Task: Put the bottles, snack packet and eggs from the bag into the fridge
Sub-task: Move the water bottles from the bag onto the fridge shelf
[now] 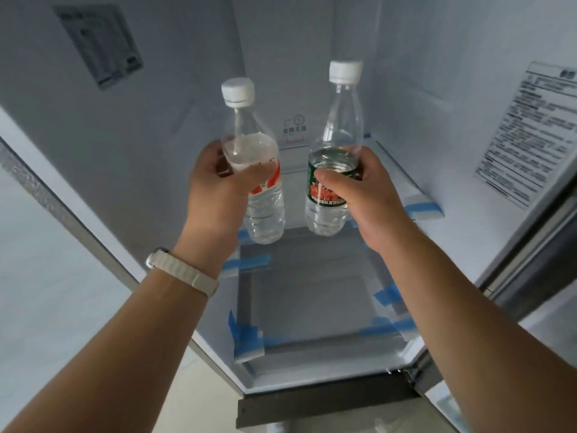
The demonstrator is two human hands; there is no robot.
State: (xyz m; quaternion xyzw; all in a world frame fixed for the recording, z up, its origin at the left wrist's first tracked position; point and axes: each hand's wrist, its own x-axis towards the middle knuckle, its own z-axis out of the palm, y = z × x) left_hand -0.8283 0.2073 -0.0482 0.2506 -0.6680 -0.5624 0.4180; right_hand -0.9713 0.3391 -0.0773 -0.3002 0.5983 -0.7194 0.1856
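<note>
Two bottles are held upright inside the open fridge [150, 126], one per hand, above the glass shelf [306, 295]. The left hand [215, 185] grips the red-label bottle [265, 198] around its upper body, with the thumb across the front. The right hand [371, 192] grips the green-label bottle [326, 195] at label height in the same manner. Both hands are clamped on their bottles, and neither bottle base touches the shelf. The bottles are side by side with a clear gap between them, white caps uppermost.

Reason for the hold, as a judgement: the upright attitude and mid-body grip allow each base to be set flat on the shelf without regripping. The gap keeps the bottles from knocking together.

Arm pose: both forearms reach forward into the compartment and converge slightly toward the bottles. A pale wristband [184, 273] sits on the left wrist.

Blue tape [246, 262] holds the shelf edges at several points, so the shelf is probably in its transit state. Lower the bottles gently.

The bag, snack packet and eggs are not in view
</note>
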